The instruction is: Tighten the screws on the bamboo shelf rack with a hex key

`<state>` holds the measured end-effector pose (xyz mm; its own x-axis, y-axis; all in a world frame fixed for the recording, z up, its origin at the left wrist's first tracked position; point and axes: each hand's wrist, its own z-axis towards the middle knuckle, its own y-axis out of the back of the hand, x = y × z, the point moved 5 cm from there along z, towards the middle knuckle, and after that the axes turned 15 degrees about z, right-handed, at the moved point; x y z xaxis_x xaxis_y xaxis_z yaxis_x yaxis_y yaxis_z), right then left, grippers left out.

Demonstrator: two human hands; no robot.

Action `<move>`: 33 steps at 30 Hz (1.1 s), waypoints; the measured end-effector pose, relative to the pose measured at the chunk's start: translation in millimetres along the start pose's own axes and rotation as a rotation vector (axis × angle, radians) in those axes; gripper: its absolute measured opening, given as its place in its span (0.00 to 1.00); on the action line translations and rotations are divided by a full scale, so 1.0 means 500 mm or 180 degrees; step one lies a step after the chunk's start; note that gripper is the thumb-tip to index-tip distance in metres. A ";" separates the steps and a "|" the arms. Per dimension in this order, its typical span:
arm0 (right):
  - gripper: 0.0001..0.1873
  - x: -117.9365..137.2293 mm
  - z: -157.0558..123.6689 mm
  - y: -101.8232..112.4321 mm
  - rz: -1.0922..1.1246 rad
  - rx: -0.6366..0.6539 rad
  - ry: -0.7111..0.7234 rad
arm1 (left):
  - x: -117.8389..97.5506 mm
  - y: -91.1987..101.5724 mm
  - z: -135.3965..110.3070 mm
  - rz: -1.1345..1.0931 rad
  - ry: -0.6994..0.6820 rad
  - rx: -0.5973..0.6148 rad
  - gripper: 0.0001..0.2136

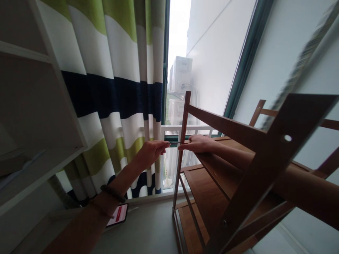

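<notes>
A brown wooden shelf rack (pixel 212 187) with several tiers stands to the right. My left hand (pixel 153 150) is closed in a pinch at the outer side of the rack's far upright post (pixel 185 118). From its fingertips a thin metal rod (pixel 174 143) runs across to that post; its exact kind is too small to tell. My right hand (pixel 197 144) reaches over the upper shelf and is closed around the shelf's end by the post, thumb close to the rod. Its fingers are partly hidden. A dark bracelet is on my left wrist.
A phone (pixel 120 214) with a lit screen lies below my left forearm. A striped curtain (pixel 106 95) hangs at the left beside a white shelf unit (pixel 60 169). Behind the rack are a window and a white railing (pixel 172 128). The rack's near post (pixel 272 158) rises close in front.
</notes>
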<state>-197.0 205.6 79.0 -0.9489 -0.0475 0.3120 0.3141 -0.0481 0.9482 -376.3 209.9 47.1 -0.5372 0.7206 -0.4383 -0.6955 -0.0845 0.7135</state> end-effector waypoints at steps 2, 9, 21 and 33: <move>0.31 0.005 -0.002 -0.001 0.0032 0.0067 -0.0018 | -0.001 0.001 -0.001 0.0063 -0.0066 -0.0097 0.12; 0.31 0.016 -0.010 0.002 0.0163 0.0133 0.0053 | 0.008 -0.017 -0.003 -0.1224 0.0818 0.0213 0.15; 0.27 0.011 -0.003 -0.003 0.0317 0.0050 0.0160 | 0.046 -0.034 0.013 -0.2500 0.1846 0.1604 0.12; 0.23 -0.005 -0.008 0.002 0.0738 0.0496 0.0287 | -0.013 0.008 0.010 -0.0319 0.0334 -0.0456 0.13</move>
<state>-194.2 201.8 78.9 -0.8436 -0.1282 0.5215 0.5074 0.1280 0.8522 -373.4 208.4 55.5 -0.5035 0.6553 -0.5631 -0.8048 -0.1186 0.5816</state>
